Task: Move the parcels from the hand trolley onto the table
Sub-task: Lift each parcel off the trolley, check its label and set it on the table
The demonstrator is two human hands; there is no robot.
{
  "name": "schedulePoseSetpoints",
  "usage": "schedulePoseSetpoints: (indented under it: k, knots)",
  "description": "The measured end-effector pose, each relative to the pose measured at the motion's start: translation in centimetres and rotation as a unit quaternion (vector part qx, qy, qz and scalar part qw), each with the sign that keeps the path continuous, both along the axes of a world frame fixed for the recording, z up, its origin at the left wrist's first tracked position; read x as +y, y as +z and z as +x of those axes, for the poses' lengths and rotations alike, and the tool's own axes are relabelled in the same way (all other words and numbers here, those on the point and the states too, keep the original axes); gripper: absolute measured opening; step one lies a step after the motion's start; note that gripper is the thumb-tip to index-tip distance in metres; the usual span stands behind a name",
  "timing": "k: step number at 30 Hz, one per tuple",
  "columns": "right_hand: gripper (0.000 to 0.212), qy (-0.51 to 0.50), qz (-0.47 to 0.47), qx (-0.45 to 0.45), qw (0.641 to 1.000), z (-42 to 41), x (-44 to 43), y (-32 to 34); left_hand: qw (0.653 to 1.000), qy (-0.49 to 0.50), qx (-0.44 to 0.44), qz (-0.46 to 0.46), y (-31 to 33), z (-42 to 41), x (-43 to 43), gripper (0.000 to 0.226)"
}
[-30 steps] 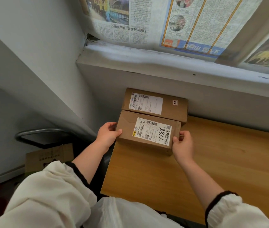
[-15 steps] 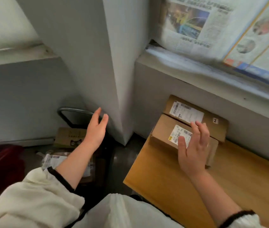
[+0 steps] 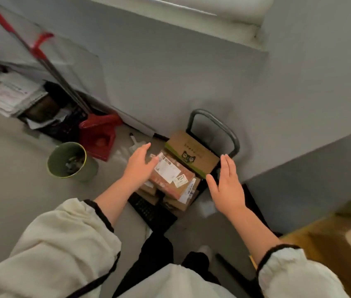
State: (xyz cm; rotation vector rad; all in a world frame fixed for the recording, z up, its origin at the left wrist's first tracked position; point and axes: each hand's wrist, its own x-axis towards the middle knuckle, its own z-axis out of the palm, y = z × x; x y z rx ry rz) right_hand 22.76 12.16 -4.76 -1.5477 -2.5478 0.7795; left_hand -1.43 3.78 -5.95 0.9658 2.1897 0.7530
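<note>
The parcels [image 3: 171,175] sit stacked on the hand trolley [image 3: 214,123], a cat-printed box [image 3: 191,155] nearest its handle. The left grip [image 3: 138,166] is spread flat over the trolley's left side, and the right grip [image 3: 227,186] is spread flat at its right, both holding nothing. The counter [image 3: 320,254] lies right of the trolley

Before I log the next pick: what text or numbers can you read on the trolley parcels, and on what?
"8027", roughly, as it is blurred: small white sticker on the top reddish-brown parcel.
Large white shipping label on that parcel: print and barcode too blurred to read.
Cat-face box behind it: a line of print above the cat, unreadable.
Lower parcels: labels too small to read.
</note>
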Motion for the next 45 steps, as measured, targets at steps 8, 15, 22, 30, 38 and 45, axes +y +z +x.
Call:
schedulePoseSetpoints:
  k: [8, 15, 22, 30, 38, 45]
  knots:
    - [0.063, -0.124, -0.247, 0.049, 0.960, -6.5, -2.8, -10.0, 0.995, 0.014, -0.074, -0.069, -8.2, -4.9, -1.9, 0.059]
    - [0.042, -0.371, -0.350, 0.137, 0.849, -10.2, -2.6, -16.5, 0.985, 0.003, -0.147, -0.087, -14.5, -5.3, 0.1, 0.047]
    - [0.037, -0.492, -0.522, 0.182, 0.672, -10.7, -2.1, -19.5, 0.976, -0.013, -0.172, -0.133, -17.6, -5.6, 0.8, 0.056]
    - [0.026, -0.462, -0.516, 0.203, 0.692, -9.8, -2.5, -18.3, 0.983, -0.020, -0.123, -0.133, -17.3, -5.9, 0.5, 0.059]
    - [0.050, -0.329, -0.348, 0.305, 0.823, -11.0, -0.2, -5.9, 0.992, 0.051, -0.108, 0.030, -6.4, -7.3, -0.3, 0.076]
    - [0.058, -0.134, -0.214, 0.361, 0.898, -12.0, 1.1, 8.5, 0.965, 0.096, -0.036, 0.243, 8.4, -9.1, -2.1, 0.057]
